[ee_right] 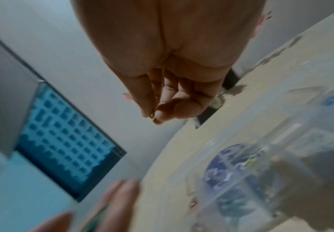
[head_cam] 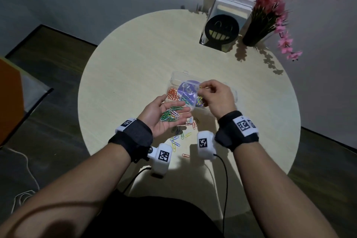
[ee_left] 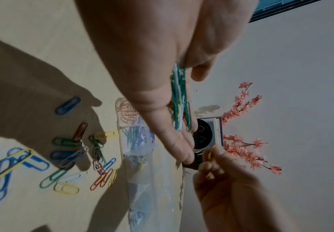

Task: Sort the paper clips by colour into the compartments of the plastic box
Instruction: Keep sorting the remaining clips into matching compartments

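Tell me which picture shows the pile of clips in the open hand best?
The head view: the pile of clips, mostly green, lies spread on the open left hand. The left wrist view sees the pile edge-on along the fingers. The right wrist view is blurred, with only a green hint by the fingers.

Clear plastic box (head_cam: pixel 176 77) lies mid-table, holding orange, green and yellow clips in separate compartments; mixed-colour paper clips (head_cam: pixel 180 137) lie scattered nearer.

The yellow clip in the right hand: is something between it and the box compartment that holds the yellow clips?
Nothing visible blocks it. The right hand pinches the yellow clip above the open plastic box, whose lid is folded back. The yellow compartment lies just below. The left hand, cupping mostly green clips, stays off to the side.
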